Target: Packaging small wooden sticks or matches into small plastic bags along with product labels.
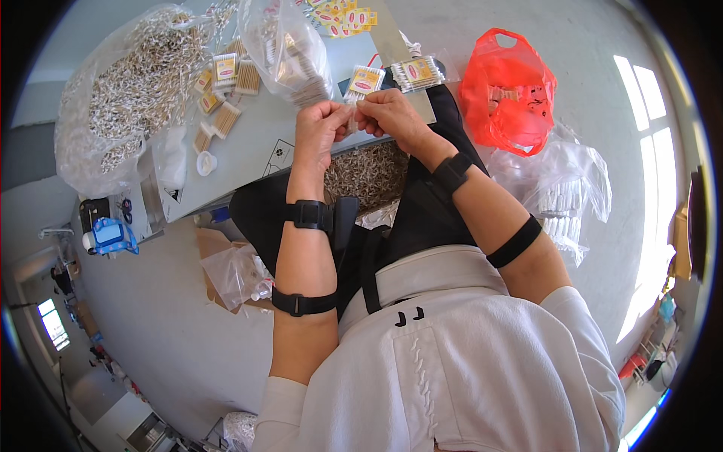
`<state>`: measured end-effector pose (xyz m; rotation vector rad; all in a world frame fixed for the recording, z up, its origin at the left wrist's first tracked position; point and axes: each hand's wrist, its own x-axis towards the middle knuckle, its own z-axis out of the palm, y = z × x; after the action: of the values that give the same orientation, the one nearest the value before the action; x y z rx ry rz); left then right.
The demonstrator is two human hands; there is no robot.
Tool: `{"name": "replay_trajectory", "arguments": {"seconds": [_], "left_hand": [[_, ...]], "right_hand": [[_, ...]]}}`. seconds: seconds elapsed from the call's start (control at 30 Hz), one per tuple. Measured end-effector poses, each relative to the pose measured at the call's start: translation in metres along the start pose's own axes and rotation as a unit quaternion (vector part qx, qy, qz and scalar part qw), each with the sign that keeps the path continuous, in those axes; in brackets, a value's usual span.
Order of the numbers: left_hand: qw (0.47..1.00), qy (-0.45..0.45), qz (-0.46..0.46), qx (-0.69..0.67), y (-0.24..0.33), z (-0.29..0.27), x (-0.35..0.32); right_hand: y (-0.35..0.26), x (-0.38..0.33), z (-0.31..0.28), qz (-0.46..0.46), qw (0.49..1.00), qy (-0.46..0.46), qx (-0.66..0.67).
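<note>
Left hand and right hand almost touching over the near edge of the table, each with thumb and fingers closed in a pinch. Between the fingertips, a small pale item, mostly hidden; impossible to tell whether swab or wrapper.

Around and behind the hands, a grey floor. Under and beyond them, stretching away to the left, the pale grey table. Far left of the hands, a very large clear bag, bulging with loose cotton swabs. Well to the right, a red plastic carrier bag with swab bundles showing inside. Nearer and lower on that side, a crumpled clear bag with white-tipped swabs. Just beyond the left hand, a smaller clear bag, packed with swab bundles.

Back and to the left of the hands, down on the floor, a cardboard box with clear plastic film spilling out. Directly below the hands, between dark-trousered legs, a heap of loose swabs.

Left of the hands, a cluster of swab packs, some with yellow-and-white labels. Just beyond the fingertips, one labelled pack; near the right hand, another labelled pack, tips outward. Farther ahead, scattered yellow cards. Smallest, left of the left hand, a round white cup.
</note>
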<state>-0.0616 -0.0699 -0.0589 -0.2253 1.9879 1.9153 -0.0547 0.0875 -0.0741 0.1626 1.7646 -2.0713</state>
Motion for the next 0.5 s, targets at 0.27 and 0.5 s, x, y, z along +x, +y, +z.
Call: {"name": "replay_trajectory", "arguments": {"seconds": [0.27, 0.5], "left_hand": [[1.0, -0.011, 0.001, -0.017, -0.0005, -0.0003, 0.0001], [1.0, 0.004, 0.011, -0.015, 0.0035, 0.0051, -0.0002]], "right_hand": [[-0.0018, 0.0001, 0.0021, 0.004, 1.0, 0.009, 0.002], [-0.005, 0.0026, 0.005, -0.015, 0.997, 0.033, -0.072]]}}
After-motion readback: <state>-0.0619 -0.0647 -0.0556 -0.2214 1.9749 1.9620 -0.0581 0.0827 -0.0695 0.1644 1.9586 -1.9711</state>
